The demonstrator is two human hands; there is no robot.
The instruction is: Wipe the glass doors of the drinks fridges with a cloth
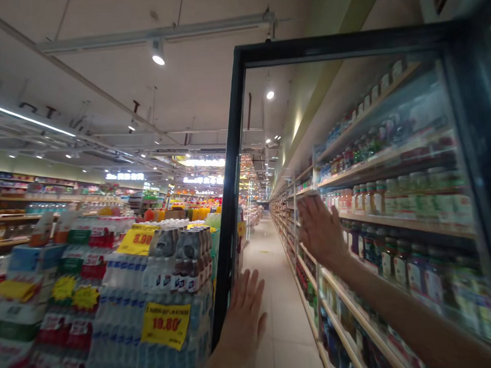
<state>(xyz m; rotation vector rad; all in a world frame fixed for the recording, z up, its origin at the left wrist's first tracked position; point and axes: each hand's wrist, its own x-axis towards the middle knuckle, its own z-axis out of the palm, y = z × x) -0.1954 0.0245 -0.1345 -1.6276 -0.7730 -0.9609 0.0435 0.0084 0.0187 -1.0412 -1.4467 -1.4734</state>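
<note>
A glass door [261, 56] with a black frame stands swung out in front of me. My left hand [245, 313] is low by the frame's left upright, fingers stretched out and holding nothing. Through the pane, the aisle floor shows beyond it. Higher and to the right, my right hand [320, 229] is raised before the glass with its fingers extended and nothing in them. Whether either palm presses on the pane cannot be made out for certain. The right forearm crosses the lower right of the view.
Shelves of bottled drinks [407, 194] line the right side, seen through the glass. Stacked packs of bottles [124, 301] with yellow price signs [165, 325] stand close on the left. A pale tiled aisle [268, 258] runs away between them.
</note>
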